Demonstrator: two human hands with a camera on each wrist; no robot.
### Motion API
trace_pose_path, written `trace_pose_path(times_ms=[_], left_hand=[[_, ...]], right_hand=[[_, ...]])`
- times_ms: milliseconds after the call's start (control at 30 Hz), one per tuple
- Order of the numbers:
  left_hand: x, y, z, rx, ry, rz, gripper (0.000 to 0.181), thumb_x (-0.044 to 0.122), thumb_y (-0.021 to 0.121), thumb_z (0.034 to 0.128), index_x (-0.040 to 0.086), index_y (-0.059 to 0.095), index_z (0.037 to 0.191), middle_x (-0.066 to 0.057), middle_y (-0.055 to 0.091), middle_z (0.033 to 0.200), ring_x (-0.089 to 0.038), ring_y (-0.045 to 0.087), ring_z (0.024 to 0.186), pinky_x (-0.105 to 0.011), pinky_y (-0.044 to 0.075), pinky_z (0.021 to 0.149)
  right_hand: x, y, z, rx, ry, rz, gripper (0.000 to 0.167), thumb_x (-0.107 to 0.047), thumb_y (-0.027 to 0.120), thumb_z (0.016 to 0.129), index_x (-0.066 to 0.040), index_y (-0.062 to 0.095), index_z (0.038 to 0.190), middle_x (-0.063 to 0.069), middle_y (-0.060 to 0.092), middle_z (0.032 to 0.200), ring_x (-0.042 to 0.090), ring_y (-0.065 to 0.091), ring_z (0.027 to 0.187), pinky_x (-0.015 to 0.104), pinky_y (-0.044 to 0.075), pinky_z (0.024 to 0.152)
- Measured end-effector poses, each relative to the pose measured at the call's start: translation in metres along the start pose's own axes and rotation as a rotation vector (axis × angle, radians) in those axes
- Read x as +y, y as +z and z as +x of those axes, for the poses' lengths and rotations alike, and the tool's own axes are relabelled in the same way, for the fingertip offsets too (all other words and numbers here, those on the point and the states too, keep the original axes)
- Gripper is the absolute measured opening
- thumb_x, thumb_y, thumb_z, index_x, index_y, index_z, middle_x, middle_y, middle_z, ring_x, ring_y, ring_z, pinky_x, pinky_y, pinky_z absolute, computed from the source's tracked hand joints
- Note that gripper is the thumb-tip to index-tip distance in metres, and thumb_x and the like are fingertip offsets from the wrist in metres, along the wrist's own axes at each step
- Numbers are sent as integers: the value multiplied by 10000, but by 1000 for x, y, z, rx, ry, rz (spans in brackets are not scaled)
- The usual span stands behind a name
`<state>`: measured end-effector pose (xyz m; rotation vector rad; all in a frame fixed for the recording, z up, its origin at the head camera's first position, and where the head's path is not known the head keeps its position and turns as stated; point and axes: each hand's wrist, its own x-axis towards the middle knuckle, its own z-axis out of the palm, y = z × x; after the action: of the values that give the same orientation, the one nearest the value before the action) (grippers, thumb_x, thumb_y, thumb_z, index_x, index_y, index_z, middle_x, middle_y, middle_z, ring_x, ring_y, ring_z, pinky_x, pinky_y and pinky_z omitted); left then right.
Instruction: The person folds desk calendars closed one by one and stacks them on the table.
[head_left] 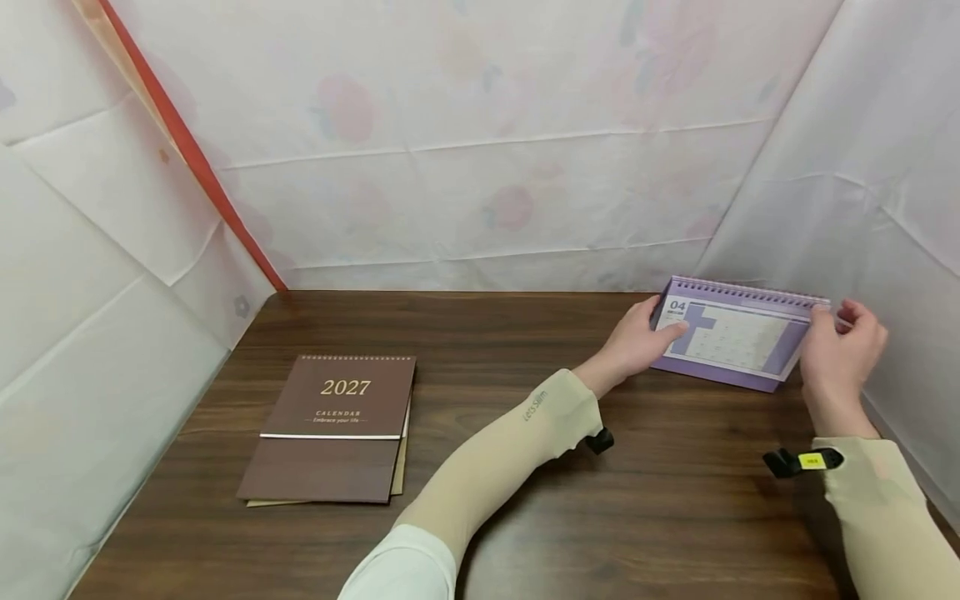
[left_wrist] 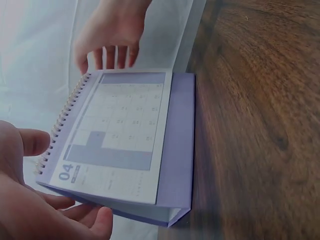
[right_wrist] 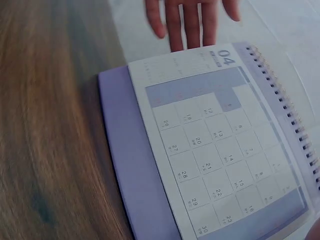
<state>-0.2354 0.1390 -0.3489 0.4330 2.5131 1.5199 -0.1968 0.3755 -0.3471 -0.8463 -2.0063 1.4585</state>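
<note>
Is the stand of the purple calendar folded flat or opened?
Opened: in the left wrist view, the purple calendar shows a hollow end.

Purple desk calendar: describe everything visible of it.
The purple desk calendar appears to stand tent-like, angled, on the dark table's right side. Coils line its top edge; a white, papery page marked 04 shows a date grid with purple bands, above a stiff-looking purple base. The left hand and right hand flank its ends; firm contact is unclear.

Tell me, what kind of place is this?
Perhaps a screened-off desk corner: there's a wooden table, pale cloth hanging behind and beside it, a brown calendar and a purple calendar.
</note>
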Motion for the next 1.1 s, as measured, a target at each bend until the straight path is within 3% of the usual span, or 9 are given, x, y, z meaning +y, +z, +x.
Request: trace_pose_path(times_ms=[100, 267, 400, 567, 700, 800, 933, 1100], left_hand=[[0, 3, -1, -18, 13, -9, 661, 468, 599, 978, 215, 370, 1545, 70, 404, 1522, -88, 437, 1332, -302, 396, 1052], [3, 5, -1, -17, 42, -19, 667, 432, 615, 980, 210, 354, 1552, 51, 406, 1519, -75, 450, 1303, -293, 392, 1049], [5, 4, -3, -10, 50, -17, 667, 412, 622, 980, 219, 344, 1555, 45, 393, 1523, -83, 441, 1312, -299, 391, 1049], [5, 4, -5, -24, 0, 11, 766, 484, 581, 983, 209, 217, 1597, 74, 251, 1609, -107, 314, 1423, -336, 340, 1109], [4, 4, -3, -26, 4, 22, 772, 529, 549, 983, 222, 201, 1601, 87, 228, 1617, -114, 306, 1430, -345, 335, 1114], [3, 4, -1, -22, 19, 30, 723, 539, 499, 1003, 216, 235, 1594, 88, 264, 1598, -111, 336, 1412, -333, 340, 1108], [4, 5, 2, -20, 27, 56, 674, 555, 403, 1032, 186, 280, 1583, 67, 297, 1585, -102, 353, 1398, -307, 333, 1107], [8, 4, 3, -15, 9, 84, 676, 580, 345, 1035, 184, 290, 1580, 64, 293, 1594, -95, 329, 1411, -297, 313, 1116]], right_hand=[[3, 1, 4, -78, 93, 26, 513, -410, 471, 1027, -193, 465, 1492, -113, 427, 1289, 31, 395, 1197, 222, 306, 1048], [7, 1, 6, -139, 164, 60, 526, -473, 442, 1036, -184, 513, 1469, -15, 472, 1422, 93, 379, 1296, 262, 298, 1068], [8, 2, 5, -126, 164, 87, 502, -465, 446, 1037, -211, 519, 1465, -17, 468, 1442, 89, 394, 1284, 258, 299, 1068], [8, 6, 4, -86, 136, 63, 483, -433, 466, 1034, -189, 535, 1445, -16, 513, 1341, 37, 458, 1140, 205, 337, 949], [8, 6, 3, -104, 126, 51, 498, -437, 425, 1045, -191, 496, 1472, -7, 478, 1415, 85, 428, 1242, 231, 327, 1029], [9, 3, 4, -126, 155, 137, 404, -446, 417, 1051, -234, 581, 1353, -3, 512, 1326, 91, 424, 1214, 210, 325, 998], [12, -2, 3, -140, 214, 294, 247, -458, 443, 1048, -281, 611, 1078, -135, 501, 1066, 25, 407, 1050, 148, 317, 824], [13, -4, 3, -162, 208, 320, 281, -472, 428, 1050, -282, 616, 1135, -143, 507, 1070, 16, 415, 1059, 114, 328, 822]])
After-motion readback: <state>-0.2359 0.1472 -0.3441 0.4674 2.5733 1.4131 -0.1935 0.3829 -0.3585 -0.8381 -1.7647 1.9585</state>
